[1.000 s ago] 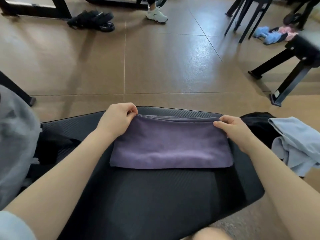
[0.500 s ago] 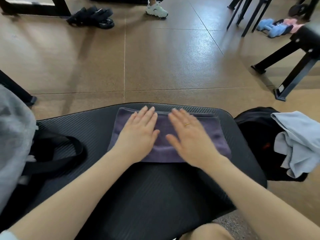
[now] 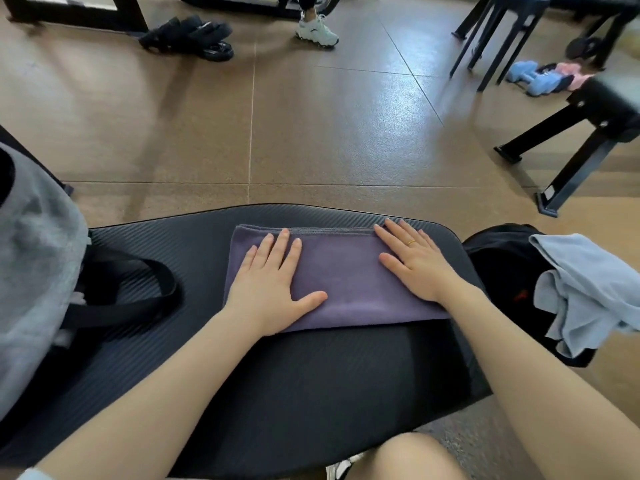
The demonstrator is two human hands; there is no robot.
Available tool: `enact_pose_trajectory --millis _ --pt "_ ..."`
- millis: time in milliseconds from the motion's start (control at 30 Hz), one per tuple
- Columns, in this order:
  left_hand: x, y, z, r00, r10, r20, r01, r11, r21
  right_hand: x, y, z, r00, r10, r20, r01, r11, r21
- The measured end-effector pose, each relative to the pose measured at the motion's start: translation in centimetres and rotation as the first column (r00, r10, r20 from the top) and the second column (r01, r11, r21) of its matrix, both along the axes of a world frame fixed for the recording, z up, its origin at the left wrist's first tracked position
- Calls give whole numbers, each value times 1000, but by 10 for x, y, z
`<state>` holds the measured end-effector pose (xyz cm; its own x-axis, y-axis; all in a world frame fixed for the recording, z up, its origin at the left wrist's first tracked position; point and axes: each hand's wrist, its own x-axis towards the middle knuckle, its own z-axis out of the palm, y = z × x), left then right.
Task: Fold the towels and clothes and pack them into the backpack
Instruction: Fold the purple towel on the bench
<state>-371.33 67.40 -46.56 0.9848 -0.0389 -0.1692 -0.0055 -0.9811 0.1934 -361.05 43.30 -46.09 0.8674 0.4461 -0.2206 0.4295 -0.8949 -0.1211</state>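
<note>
Purple: one folded towel (image 3: 346, 278) lies at the mat's (image 3: 311, 375) 12 o'clock edge. Two hands press it flat, fingers straight: left hand (image 3: 270, 289) at 9 o'clock, right hand (image 3: 415, 265) at 3 o'clock. One black backpack (image 3: 495, 258) sits at the mat's 3 o'clock, bearing one light-blue garment (image 3: 588, 289).

Bright, even daylight from up ahead. Sheen/glare patch on floor (image 3: 398, 109) centre-right. Soft shadows under hands, long faint streaks from furniture legs. Wide-angle bend at edges; bench (image 3: 588, 133) top right smeared w/ motion blur. Centre sharp, mat (image 3: 311, 375) dark, low detail.
</note>
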Motion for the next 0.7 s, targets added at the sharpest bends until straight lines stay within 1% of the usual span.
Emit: enact_pose_trajectory --millis 100,167,233,300,333,367,433,467,500,567,633,700 --pt "-20 -8 2 996 92 -11 -92 996 11 2 10 1 997 70 20 -70 997 -21" --pt "-26 -10 7 990 134 -38 -133 991 28 -4 16 3 993 34 115 -31 999 -27" --pt "-25 -13 14 985 161 -59 -159 987 38 -16 15 6 970 -132 205 124 991 53" --pt "-17 -19 24 986 165 -37 -165 986 11 -29 9 11 918 -356 175 329 930 166" --pt "-10 -23 29 991 134 -15 -134 990 -30 -34 5 12 890 -433 145 405 895 189" --pt "-2 -29 32 997 70 10 -69 994 -84 -38 2 12 874 -470 124 447 877 173" --pt "14 -47 36 991 -105 80 117 980 -163 -41 -2 11 866 -490 102 478 870 124" --pt "22 -56 34 978 -182 106 198 965 -170 -39 -2 13 857 -507 88 497 860 117" --pt "28 -64 31 964 -241 112 257 954 -155 -37 -1 16 845 -530 65 521 846 113" --pt "34 -75 18 950 -302 74 307 949 -70 -32 2 21 832 -554 18 552 830 78" --pt "34 -76 5 950 -309 44 309 951 3 -28 3 23 815 -576 -66 579 814 50" --pt "34 -74 0 951 -302 70 301 953 25 -26 4 23 782 -608 -136 620 780 81"
